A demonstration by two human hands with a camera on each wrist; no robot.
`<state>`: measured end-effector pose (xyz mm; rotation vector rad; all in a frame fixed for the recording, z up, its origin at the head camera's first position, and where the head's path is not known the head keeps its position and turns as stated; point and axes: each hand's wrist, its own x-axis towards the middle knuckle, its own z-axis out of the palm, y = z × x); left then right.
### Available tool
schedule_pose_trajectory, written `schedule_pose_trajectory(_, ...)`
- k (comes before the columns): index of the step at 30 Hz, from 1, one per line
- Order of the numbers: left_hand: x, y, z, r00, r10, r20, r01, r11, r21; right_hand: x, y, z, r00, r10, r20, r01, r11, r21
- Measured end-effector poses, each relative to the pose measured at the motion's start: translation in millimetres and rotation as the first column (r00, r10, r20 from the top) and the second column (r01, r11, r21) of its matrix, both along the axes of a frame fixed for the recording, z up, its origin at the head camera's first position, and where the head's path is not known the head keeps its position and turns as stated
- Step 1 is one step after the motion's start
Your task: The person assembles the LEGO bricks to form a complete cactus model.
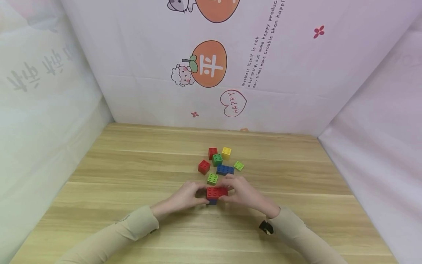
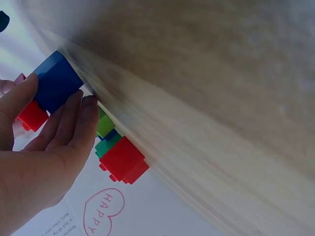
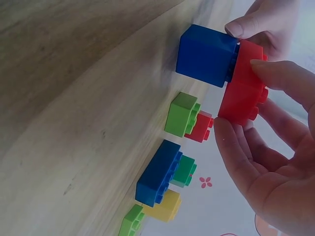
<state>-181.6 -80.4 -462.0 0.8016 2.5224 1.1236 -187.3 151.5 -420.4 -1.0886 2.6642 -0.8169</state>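
Note:
Near the front middle of the wooden table, a long red brick (image 3: 240, 83) lies across a square blue brick (image 3: 204, 56), its free end jutting out to the right. A thin gap with studs shows between the two in the right wrist view. From the left, my left hand (image 1: 188, 196) pinches the blue brick between thumb and fingers. My right hand (image 1: 242, 190) grips the overhanging end of the red brick, thumb on the near side and fingers on the far side. Just beyond the pair sits a light green brick (image 1: 212, 179).
Farther back are a long blue brick (image 1: 225, 169), a green brick (image 1: 217, 160), a yellow brick (image 1: 226, 152), two red bricks and a thin light green brick (image 1: 239, 166). White printed cloth (image 1: 148, 73) walls the table at the back and both sides.

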Motion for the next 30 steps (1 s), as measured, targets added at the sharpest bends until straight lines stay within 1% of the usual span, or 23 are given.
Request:
schedule_pose_trajectory(3, 0.0, 0.2, -0.2, 1.000, -0.001, -0.001, 0.001, 1.000, 0.000, -1.6, 0.2, -0.7, 1.000, 0.012, 0.000, -0.012, 1.000, -0.008)
schedule_pose_trajectory(10, -0.5, 0.4, 0.2, 1.000, -0.004, 0.004, 0.004, 1.000, -0.003, -2.4, 0.4, -1.1, 1.000, 0.004, 0.023, -0.004, 1.000, -0.008)
schedule_pose_trajectory(16, -0.9, -0.5, -1.6, 1.000, -0.014, -0.020, 0.014, 1.000, 0.009, -2.4, -0.7, -0.7, 1.000, 0.010, -0.010, -0.010, 1.000, 0.011)
schedule_pose_trajectory(21, -1.0, -0.7, -1.6, 1.000, -0.018, -0.017, 0.018, 1.000, 0.019, -2.3, -1.1, 1.4, 1.000, 0.017, -0.025, -0.016, 1.000, 0.024)
schedule_pose_trajectory(26, -1.1, -0.4, -0.2, 1.000, -0.014, -0.005, 0.014, 1.000, 0.017, -2.0, -2.2, 2.9, 1.000, 0.008, -0.022, -0.007, 0.999, 0.044)
schedule_pose_trajectory(30, -0.9, 0.1, 0.8, 1.000, -0.007, 0.016, 0.007, 1.000, 0.012, -0.6, -3.6, 1.8, 0.998, 0.007, -0.058, -0.004, 0.998, 0.062)
